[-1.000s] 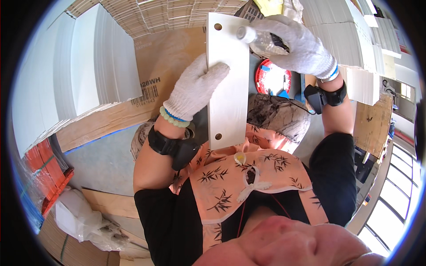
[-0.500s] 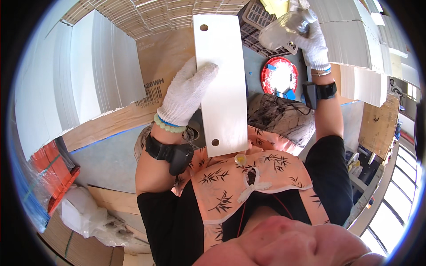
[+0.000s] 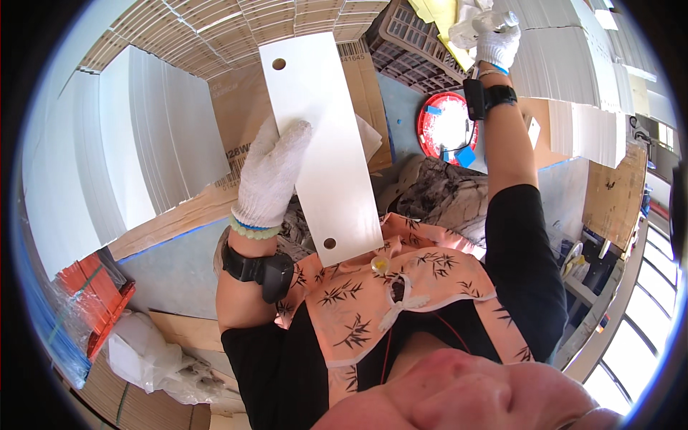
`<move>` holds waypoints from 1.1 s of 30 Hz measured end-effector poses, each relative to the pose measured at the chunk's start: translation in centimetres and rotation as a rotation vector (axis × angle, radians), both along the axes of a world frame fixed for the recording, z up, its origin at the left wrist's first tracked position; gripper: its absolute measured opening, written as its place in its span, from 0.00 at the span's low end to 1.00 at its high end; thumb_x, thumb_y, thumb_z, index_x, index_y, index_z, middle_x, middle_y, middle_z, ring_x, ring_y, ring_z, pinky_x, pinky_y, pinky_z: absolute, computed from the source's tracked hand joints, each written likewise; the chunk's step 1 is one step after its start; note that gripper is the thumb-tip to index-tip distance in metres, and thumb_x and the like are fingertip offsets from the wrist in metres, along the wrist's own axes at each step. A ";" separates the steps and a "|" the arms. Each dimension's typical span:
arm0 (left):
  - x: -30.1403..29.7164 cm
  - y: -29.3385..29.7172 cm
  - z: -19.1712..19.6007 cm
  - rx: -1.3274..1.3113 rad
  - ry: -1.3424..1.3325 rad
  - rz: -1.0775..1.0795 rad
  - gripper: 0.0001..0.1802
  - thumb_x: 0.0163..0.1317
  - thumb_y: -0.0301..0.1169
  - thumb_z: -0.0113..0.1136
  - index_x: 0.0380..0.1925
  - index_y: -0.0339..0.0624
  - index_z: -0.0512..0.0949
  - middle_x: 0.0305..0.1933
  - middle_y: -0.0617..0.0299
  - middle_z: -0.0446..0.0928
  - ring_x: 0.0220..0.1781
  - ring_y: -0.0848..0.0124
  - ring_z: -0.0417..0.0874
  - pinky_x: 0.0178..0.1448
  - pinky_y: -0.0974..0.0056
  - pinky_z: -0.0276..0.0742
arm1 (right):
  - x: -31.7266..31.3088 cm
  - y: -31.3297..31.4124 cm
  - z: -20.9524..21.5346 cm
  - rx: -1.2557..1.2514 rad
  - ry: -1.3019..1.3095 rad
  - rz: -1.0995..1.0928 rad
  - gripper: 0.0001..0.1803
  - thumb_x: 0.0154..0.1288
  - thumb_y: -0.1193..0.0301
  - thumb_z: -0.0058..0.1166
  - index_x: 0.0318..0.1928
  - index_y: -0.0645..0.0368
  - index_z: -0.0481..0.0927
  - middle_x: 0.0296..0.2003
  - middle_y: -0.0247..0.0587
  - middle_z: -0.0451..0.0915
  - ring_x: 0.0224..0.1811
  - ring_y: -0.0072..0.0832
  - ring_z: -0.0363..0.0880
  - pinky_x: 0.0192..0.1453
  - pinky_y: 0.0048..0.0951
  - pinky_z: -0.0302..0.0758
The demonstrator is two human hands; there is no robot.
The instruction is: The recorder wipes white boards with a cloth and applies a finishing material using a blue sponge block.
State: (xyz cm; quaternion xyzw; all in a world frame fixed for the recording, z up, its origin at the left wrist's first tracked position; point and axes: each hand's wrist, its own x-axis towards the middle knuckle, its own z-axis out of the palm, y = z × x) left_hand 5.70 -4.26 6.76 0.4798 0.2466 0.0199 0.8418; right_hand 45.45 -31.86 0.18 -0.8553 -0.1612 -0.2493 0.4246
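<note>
My left hand [image 3: 272,172], in a white knit glove, grips a long white board [image 3: 333,161] with a round hole near each end. The thumb lies across its front face, and the fingers behind it are mostly hidden. The board stands tilted, its lower end close to my apron. My right hand [image 3: 497,46], also gloved, is stretched out to the far right. It is closed around a clear plastic bottle [image 3: 464,33], held beside a yellow sheet [image 3: 438,25] and partly hidden by the fingers.
A red round tub [image 3: 421,129] holding white material and blue pieces sits below my right forearm. Behind the yellow sheet is a dark plastic crate [image 3: 408,43]. Stacks of white boards [image 3: 172,122] rise at left and right, with cardboard [image 3: 236,86] between.
My right hand has moved farther away and up with the bottle, toward the yellow sheet. My left hand and the board have shifted left, and the board leans more to the left.
</note>
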 end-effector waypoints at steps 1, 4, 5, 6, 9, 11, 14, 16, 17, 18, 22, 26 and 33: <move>0.0 0.1 0.0 0.001 -0.016 0.000 0.23 0.74 0.34 0.54 0.62 0.31 0.70 0.54 0.55 0.79 0.52 0.70 0.81 0.55 0.67 0.78 | 0.3 0.3 -0.6 0.021 -0.014 0.017 0.32 0.51 0.81 0.65 0.60 0.62 0.72 0.48 0.41 0.81 0.48 0.32 0.80 0.57 0.32 0.75; 0.0 0.0 0.1 -0.003 0.016 0.034 0.24 0.73 0.35 0.54 0.63 0.32 0.69 0.55 0.55 0.78 0.53 0.70 0.81 0.56 0.66 0.78 | -0.1 2.6 -1.0 0.022 -0.198 0.195 0.33 0.50 0.80 0.64 0.60 0.62 0.72 0.50 0.45 0.80 0.49 0.34 0.79 0.57 0.33 0.76; -0.2 0.2 0.1 -0.002 0.024 0.039 0.24 0.73 0.35 0.54 0.63 0.32 0.69 0.55 0.55 0.78 0.53 0.70 0.81 0.56 0.66 0.78 | -1.6 4.0 -0.5 0.024 -0.191 0.199 0.33 0.50 0.80 0.64 0.60 0.62 0.72 0.50 0.45 0.80 0.49 0.34 0.79 0.57 0.33 0.76; -0.4 0.4 0.0 0.008 0.030 0.031 0.24 0.73 0.36 0.54 0.63 0.32 0.69 0.55 0.56 0.78 0.53 0.70 0.80 0.56 0.67 0.77 | -3.3 5.1 -0.1 -0.011 0.012 0.013 0.35 0.49 0.76 0.67 0.60 0.62 0.72 0.49 0.47 0.81 0.51 0.36 0.79 0.58 0.33 0.75; 0.0 0.5 0.1 0.003 0.022 0.037 0.24 0.73 0.34 0.54 0.63 0.30 0.69 0.56 0.55 0.78 0.54 0.71 0.80 0.58 0.67 0.76 | -4.4 5.1 -0.5 -0.225 0.223 -0.257 0.46 0.43 0.64 0.74 0.65 0.60 0.69 0.55 0.54 0.78 0.60 0.44 0.76 0.66 0.38 0.70; 0.1 0.3 0.4 -0.017 0.013 0.053 0.23 0.74 0.32 0.53 0.63 0.28 0.69 0.56 0.55 0.78 0.54 0.71 0.79 0.59 0.66 0.76 | -3.4 4.1 -3.3 -0.509 -0.104 -0.463 0.51 0.42 0.61 0.76 0.68 0.59 0.66 0.60 0.55 0.73 0.65 0.50 0.69 0.71 0.42 0.65; -0.2 0.3 0.7 0.093 0.070 0.036 0.24 0.73 0.32 0.54 0.63 0.28 0.68 0.56 0.55 0.78 0.54 0.71 0.79 0.59 0.66 0.75 | -3.4 4.0 -4.0 -0.326 -0.088 -0.333 0.55 0.39 0.59 0.77 0.69 0.58 0.64 0.65 0.58 0.67 0.69 0.53 0.63 0.73 0.44 0.61; -0.4 0.3 0.6 0.048 0.033 0.044 0.25 0.73 0.32 0.54 0.64 0.28 0.68 0.56 0.55 0.78 0.54 0.71 0.78 0.60 0.66 0.75 | -3.3 3.5 -4.4 -0.361 -0.165 -0.345 0.57 0.37 0.58 0.78 0.69 0.57 0.63 0.65 0.58 0.67 0.70 0.53 0.62 0.73 0.45 0.61; -0.5 0.4 0.5 0.046 0.035 0.047 0.25 0.73 0.32 0.54 0.64 0.28 0.68 0.56 0.55 0.78 0.54 0.71 0.78 0.60 0.66 0.75 | -3.9 3.9 -3.7 -0.397 -0.297 -0.319 0.49 0.44 0.59 0.76 0.66 0.58 0.68 0.60 0.54 0.72 0.65 0.48 0.68 0.69 0.42 0.66; -0.7 0.5 0.2 0.045 0.038 0.054 0.24 0.73 0.32 0.54 0.64 0.28 0.68 0.56 0.55 0.78 0.55 0.71 0.78 0.60 0.66 0.75 | -4.3 4.2 -3.3 -0.432 -0.430 -0.293 0.41 0.50 0.60 0.74 0.63 0.59 0.72 0.56 0.51 0.77 0.60 0.42 0.74 0.65 0.39 0.71; -0.8 0.4 -0.1 0.042 0.025 0.077 0.24 0.73 0.32 0.54 0.63 0.28 0.68 0.56 0.55 0.78 0.55 0.71 0.78 0.60 0.66 0.74 | -4.5 3.0 -5.9 -0.048 -0.190 -0.223 0.33 0.53 0.62 0.71 0.58 0.61 0.76 0.52 0.49 0.78 0.58 0.41 0.76 0.64 0.40 0.72; -1.2 0.5 0.1 0.030 0.024 0.100 0.24 0.73 0.31 0.54 0.64 0.28 0.68 0.57 0.55 0.78 0.55 0.71 0.78 0.60 0.66 0.75 | -8.5 1.8 -8.8 0.102 0.235 -0.124 0.25 0.56 0.62 0.67 0.50 0.63 0.81 0.46 0.51 0.81 0.54 0.43 0.79 0.61 0.41 0.74; -1.3 1.0 -0.4 0.044 0.057 0.228 0.23 0.72 0.32 0.56 0.63 0.31 0.70 0.54 0.57 0.79 0.51 0.71 0.81 0.55 0.66 0.77 | -23.1 4.1 -15.7 -0.671 0.719 0.246 0.16 0.64 0.60 0.55 0.42 0.58 0.85 0.40 0.50 0.83 0.44 0.50 0.81 0.52 0.47 0.77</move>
